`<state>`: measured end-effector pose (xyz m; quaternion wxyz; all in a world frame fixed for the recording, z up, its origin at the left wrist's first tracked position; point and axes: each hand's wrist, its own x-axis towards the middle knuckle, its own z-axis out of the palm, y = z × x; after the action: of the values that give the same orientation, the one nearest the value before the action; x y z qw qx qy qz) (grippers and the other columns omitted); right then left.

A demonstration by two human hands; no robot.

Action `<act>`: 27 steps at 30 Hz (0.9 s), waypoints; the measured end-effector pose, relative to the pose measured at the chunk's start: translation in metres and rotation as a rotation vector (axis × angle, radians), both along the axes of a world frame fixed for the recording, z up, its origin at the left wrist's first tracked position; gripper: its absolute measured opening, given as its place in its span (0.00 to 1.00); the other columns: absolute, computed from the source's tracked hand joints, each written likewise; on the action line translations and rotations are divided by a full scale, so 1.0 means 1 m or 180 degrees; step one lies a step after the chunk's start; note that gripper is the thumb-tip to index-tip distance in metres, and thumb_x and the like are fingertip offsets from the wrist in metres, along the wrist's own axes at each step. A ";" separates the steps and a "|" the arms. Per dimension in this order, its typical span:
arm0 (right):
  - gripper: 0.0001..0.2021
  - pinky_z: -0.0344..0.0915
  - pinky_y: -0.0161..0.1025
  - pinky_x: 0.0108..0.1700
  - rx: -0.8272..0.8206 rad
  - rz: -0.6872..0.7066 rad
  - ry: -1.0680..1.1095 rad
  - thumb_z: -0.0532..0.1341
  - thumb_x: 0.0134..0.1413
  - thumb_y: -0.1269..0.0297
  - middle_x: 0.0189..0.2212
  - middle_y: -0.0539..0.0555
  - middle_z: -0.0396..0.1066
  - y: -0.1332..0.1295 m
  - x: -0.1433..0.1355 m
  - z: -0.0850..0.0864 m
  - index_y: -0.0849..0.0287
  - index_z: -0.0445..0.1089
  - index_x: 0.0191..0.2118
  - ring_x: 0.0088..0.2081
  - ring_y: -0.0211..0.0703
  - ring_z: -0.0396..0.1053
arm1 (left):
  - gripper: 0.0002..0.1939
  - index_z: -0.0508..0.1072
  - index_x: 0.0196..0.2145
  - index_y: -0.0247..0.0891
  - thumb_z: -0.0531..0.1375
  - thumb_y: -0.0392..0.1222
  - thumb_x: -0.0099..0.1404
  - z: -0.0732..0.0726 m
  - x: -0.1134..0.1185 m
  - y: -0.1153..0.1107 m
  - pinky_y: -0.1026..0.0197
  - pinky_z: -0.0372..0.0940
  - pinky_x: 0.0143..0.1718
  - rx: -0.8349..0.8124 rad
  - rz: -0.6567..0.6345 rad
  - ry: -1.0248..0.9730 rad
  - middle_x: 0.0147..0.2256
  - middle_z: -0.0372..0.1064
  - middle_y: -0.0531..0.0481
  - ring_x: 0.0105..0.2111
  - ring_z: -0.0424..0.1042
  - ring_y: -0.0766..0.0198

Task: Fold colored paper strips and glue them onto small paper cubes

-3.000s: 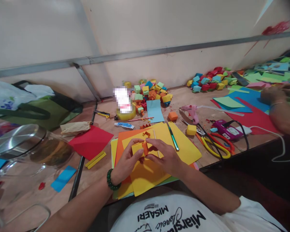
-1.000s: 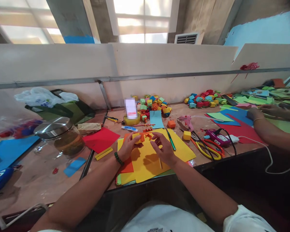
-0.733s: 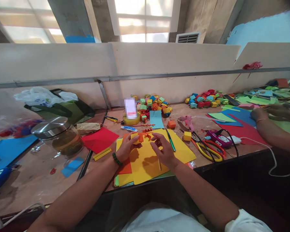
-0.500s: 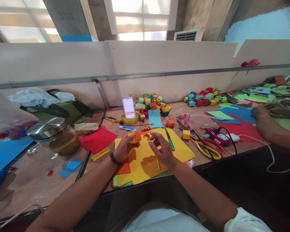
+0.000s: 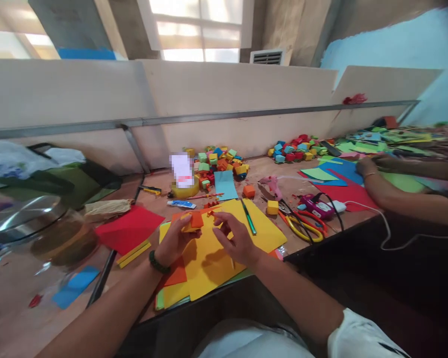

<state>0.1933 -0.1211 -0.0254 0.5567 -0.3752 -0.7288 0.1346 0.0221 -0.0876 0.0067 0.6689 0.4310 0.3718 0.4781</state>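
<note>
My left hand (image 5: 176, 240), with a dark green bead bracelet at its wrist, is closed around a small orange-and-yellow paper cube (image 5: 196, 220). Facing it, my right hand (image 5: 234, 239) has curled fingers, with the thumb apart from the index finger. Close to those fingertips is a small orange paper scrap (image 5: 210, 214); whether they touch it I cannot tell. Both hands are above yellow paper sheets (image 5: 201, 278) stacked at the table's front edge. A green pen (image 5: 249, 218) lies on the top sheet, right of my right hand.
Coloured cubes are heaped at the back (image 5: 224, 161) and farther right (image 5: 293, 149). A pink glue gun (image 5: 272, 186), yellow-handled scissors (image 5: 305, 229) and a purple power strip (image 5: 317, 206) lie rightward. A glass jug (image 5: 65, 236) stands left. Another person's arm (image 5: 395, 196) reaches in at right.
The view has turned right and tilted slightly, so most things appear farther left. My left hand still holds the cube, and my right hand stays facing it with little change.
</note>
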 end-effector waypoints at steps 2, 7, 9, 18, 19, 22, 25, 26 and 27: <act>0.11 0.66 0.30 0.25 0.0045 -0.0008 -0.0008 0.53 0.62 0.62 0.34 0.51 0.69 0.001 0.000 -0.001 0.54 0.61 0.49 0.23 0.32 0.66 | 0.11 0.75 0.29 0.37 0.67 0.46 0.50 -0.003 -0.001 0.002 0.63 0.69 0.27 -0.0101 0.0032 -0.0076 0.27 0.72 0.53 0.26 0.69 0.65; 0.14 0.67 0.30 0.28 0.0106 0.0069 0.0082 0.55 0.61 0.64 0.36 0.51 0.69 0.005 0.003 -0.013 0.55 0.59 0.52 0.24 0.30 0.65 | 0.17 0.77 0.32 0.36 0.70 0.49 0.47 -0.021 -0.003 0.012 0.61 0.71 0.28 -0.0146 -0.0064 -0.0024 0.30 0.73 0.50 0.29 0.69 0.63; 0.15 0.67 0.31 0.29 0.0080 0.0085 0.0080 0.56 0.60 0.65 0.36 0.51 0.69 0.005 0.004 -0.016 0.55 0.59 0.52 0.25 0.31 0.65 | 0.17 0.77 0.32 0.36 0.70 0.50 0.48 -0.025 -0.004 0.014 0.62 0.71 0.29 -0.0119 -0.0104 -0.0016 0.31 0.73 0.50 0.30 0.69 0.63; 0.15 0.67 0.30 0.28 0.0102 0.0167 0.0103 0.55 0.60 0.67 0.35 0.51 0.68 -0.001 0.004 -0.012 0.53 0.59 0.53 0.25 0.32 0.66 | 0.20 0.78 0.36 0.37 0.69 0.53 0.50 -0.023 -0.006 0.011 0.64 0.70 0.29 -0.0070 -0.0244 -0.0072 0.30 0.71 0.50 0.29 0.68 0.65; 0.15 0.67 0.30 0.28 0.0116 0.0167 0.0101 0.56 0.60 0.68 0.35 0.51 0.68 -0.001 0.004 -0.011 0.53 0.59 0.53 0.26 0.32 0.67 | 0.20 0.77 0.38 0.37 0.69 0.52 0.51 -0.023 -0.006 0.012 0.64 0.70 0.30 -0.0058 -0.0261 -0.0063 0.31 0.71 0.50 0.30 0.68 0.65; 0.16 0.67 0.30 0.29 0.0139 0.0146 0.0091 0.56 0.60 0.68 0.36 0.51 0.68 -0.001 0.004 -0.011 0.53 0.59 0.53 0.25 0.31 0.66 | 0.20 0.77 0.41 0.38 0.67 0.52 0.54 -0.024 -0.007 0.013 0.63 0.70 0.31 -0.0046 -0.0304 -0.0038 0.32 0.72 0.50 0.31 0.68 0.64; 0.16 0.67 0.30 0.29 0.0158 0.0158 0.0088 0.55 0.61 0.69 0.35 0.51 0.68 -0.001 0.005 -0.010 0.53 0.58 0.54 0.24 0.31 0.66 | 0.20 0.77 0.38 0.37 0.68 0.52 0.52 -0.023 -0.006 0.012 0.64 0.69 0.31 -0.0069 -0.0323 -0.0053 0.31 0.71 0.50 0.30 0.68 0.65; 0.16 0.67 0.30 0.28 0.0150 0.0170 0.0087 0.55 0.61 0.68 0.35 0.51 0.68 -0.001 0.005 -0.009 0.53 0.58 0.54 0.24 0.31 0.65 | 0.20 0.78 0.38 0.37 0.69 0.53 0.51 -0.022 -0.006 0.011 0.64 0.69 0.30 -0.0068 -0.0323 -0.0059 0.31 0.71 0.50 0.29 0.68 0.65; 0.16 0.67 0.30 0.28 0.0134 0.0181 0.0083 0.55 0.61 0.68 0.35 0.51 0.68 -0.001 0.005 -0.009 0.53 0.58 0.54 0.24 0.31 0.65 | 0.20 0.78 0.38 0.38 0.69 0.53 0.50 -0.021 -0.005 0.010 0.64 0.69 0.30 -0.0065 -0.0323 -0.0061 0.30 0.71 0.50 0.29 0.67 0.65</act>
<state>0.1981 -0.1224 -0.0340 0.5698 -0.3408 -0.7346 0.1399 0.0170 -0.0775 -0.0140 0.7002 0.4378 0.3479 0.4439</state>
